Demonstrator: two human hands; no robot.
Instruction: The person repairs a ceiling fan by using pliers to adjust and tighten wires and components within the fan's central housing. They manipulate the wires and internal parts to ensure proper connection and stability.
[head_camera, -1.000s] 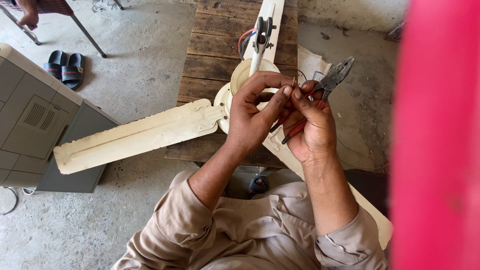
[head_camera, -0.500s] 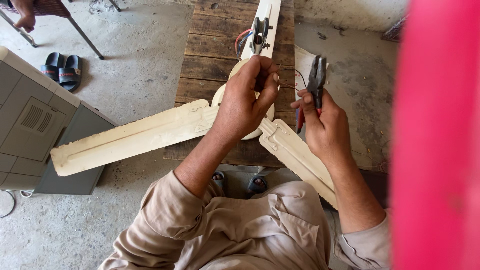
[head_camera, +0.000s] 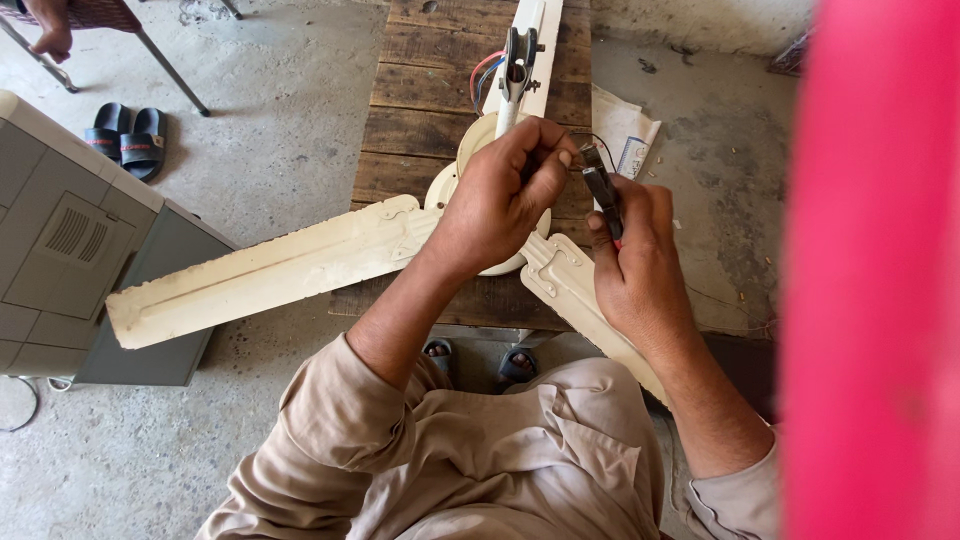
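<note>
The single head-worn camera looks steeply down from above the person's lap, close over the wooden counter (head_camera: 440, 110). Beyond the counter it takes in the concrete floor (head_camera: 280, 150). A pink blur (head_camera: 880, 270), very near the lens, covers the right edge.

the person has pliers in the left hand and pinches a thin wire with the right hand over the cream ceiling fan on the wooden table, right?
Not quite: the hands are swapped. In the head view the right hand grips the pliers, and the left hand pinches the thin wire. The rest holds: they work over the cream ceiling fan, which lies on the wooden table.
</note>
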